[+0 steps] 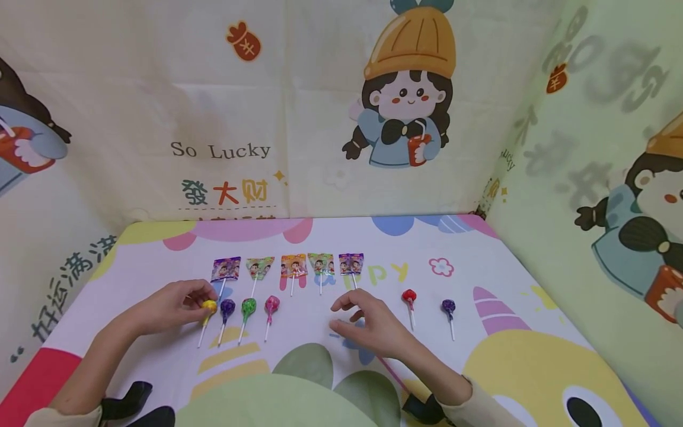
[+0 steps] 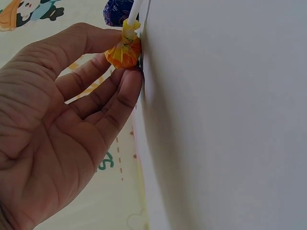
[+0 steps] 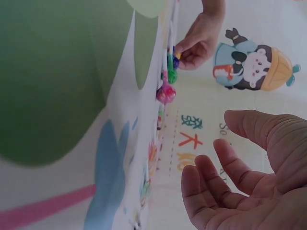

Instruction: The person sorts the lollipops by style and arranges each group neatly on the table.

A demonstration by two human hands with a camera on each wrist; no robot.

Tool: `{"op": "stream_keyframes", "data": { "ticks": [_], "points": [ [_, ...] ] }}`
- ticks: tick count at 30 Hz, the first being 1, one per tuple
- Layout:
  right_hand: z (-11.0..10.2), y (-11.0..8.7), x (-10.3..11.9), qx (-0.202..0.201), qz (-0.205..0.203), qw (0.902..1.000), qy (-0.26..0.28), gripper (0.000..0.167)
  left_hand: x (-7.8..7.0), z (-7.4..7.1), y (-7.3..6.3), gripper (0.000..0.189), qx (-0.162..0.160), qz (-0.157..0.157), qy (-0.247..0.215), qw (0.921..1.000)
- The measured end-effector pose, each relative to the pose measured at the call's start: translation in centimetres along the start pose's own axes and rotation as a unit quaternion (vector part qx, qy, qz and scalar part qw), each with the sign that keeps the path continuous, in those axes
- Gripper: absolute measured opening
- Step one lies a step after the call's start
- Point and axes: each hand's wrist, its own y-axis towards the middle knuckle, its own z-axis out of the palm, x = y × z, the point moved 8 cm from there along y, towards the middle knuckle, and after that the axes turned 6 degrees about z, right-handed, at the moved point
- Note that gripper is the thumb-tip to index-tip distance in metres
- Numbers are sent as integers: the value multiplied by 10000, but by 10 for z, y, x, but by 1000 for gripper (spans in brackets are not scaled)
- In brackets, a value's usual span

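My left hand point(image 1: 169, 307) pinches the wrapped head of a yellow lollipop point(image 2: 123, 55) between thumb and fingers. Its white stick points toward me, at the left end of a row. Beside it in that row lie a purple lollipop point(image 1: 227, 308), a green lollipop point(image 1: 248, 307) and a pink lollipop point(image 1: 271, 306). Relaxed and holding nothing, my right hand point(image 1: 376, 325) hovers over the middle of the table. To its right lie a red lollipop point(image 1: 409, 296) and a dark purple lollipop point(image 1: 448, 306), spaced apart.
Behind the front row lie several lollipops in flat wrappers, from a purple-wrapped one point(image 1: 226, 269) at the left to another purple-wrapped one point(image 1: 351, 263) near my right hand. The table point(image 1: 395, 237) has a printed cover, and a patterned curtain point(image 1: 315, 118) hangs behind it.
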Motion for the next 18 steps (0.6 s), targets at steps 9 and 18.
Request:
{"op": "stream_keyframes", "data": {
  "ticks": [9,18],
  "points": [
    [-21,-17,-15,-339,171,9992,-100,25,1,2,-1,24,-13,33,-5,10000],
    [-44,-24,-26,-692,267,9972,-107,27,5,1,1,25,-17,59,70,10000]
  ]
}}
